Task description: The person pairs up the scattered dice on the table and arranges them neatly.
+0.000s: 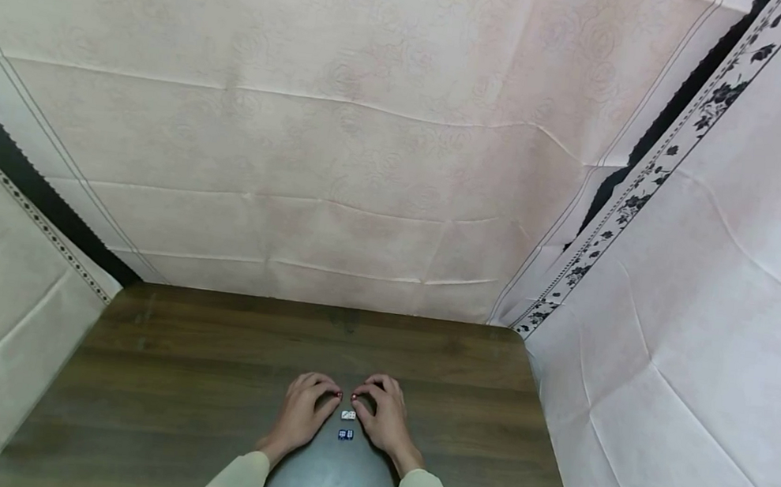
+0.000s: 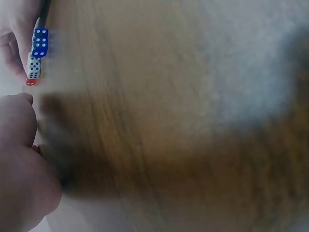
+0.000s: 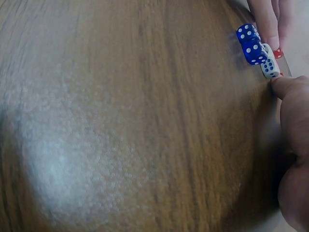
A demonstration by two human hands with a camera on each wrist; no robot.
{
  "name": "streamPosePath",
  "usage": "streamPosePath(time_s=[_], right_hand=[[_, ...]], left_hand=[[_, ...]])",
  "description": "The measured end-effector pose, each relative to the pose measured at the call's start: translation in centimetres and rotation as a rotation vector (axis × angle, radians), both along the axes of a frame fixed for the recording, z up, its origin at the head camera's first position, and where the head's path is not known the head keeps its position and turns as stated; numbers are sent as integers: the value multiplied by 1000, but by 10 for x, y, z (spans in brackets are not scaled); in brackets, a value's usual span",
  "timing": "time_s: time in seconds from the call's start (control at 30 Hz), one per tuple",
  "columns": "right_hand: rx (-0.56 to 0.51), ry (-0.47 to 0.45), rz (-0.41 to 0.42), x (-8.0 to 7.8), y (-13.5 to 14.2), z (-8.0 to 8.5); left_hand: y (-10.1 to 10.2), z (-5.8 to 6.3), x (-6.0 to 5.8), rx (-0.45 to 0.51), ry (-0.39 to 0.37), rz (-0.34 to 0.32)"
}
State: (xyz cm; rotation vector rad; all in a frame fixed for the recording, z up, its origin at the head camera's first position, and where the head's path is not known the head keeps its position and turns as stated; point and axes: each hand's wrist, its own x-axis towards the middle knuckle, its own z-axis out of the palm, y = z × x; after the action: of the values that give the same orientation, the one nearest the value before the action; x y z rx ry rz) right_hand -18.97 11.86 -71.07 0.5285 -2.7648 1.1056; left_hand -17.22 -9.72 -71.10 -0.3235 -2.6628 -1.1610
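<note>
My left hand (image 1: 301, 413) pinches a red die (image 1: 340, 394) between thumb and forefinger. Across a small gap, my right hand (image 1: 384, 417) pinches a second red die (image 1: 354, 398) the same way. Between the two hands, nearer me, two white dice (image 1: 348, 415) lie side by side on the table. Closer still is a pair of blue dice (image 1: 345, 435), also side by side. In the right wrist view, the blue dice (image 3: 252, 47) stand before the white dice (image 3: 270, 67), and a red die (image 3: 278, 53) shows at the left fingertips. The left wrist view shows the other red die (image 2: 31, 82) at the right fingertips.
The brown wood-grain table (image 1: 203, 398) ends at a straight far edge with rounded corners. Pale cloth (image 1: 343, 151) hangs beyond it, with more cloth at both sides. A patch of glare lies on the table between the forearms.
</note>
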Motion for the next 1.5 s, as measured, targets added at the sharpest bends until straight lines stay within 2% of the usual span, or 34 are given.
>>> streamPosePath(time_s=[0.2,0.73,0.93,1.17,1.5], right_hand=[[-7,-6,4,0,0,1],[-1,-26,4,-1,0,-1],[2,-21,3,0,0,-2],[-1,-17,5,0,1,-2],[1,-28,4,0,1,-2]], left_hand=[[1,-4,2,8,14,-10],[8,-2,1,7,68,-5],[10,0,1,-21,93,4],[11,-1,0,-3,31,-7],[11,-6,-5,-30,31,-7]])
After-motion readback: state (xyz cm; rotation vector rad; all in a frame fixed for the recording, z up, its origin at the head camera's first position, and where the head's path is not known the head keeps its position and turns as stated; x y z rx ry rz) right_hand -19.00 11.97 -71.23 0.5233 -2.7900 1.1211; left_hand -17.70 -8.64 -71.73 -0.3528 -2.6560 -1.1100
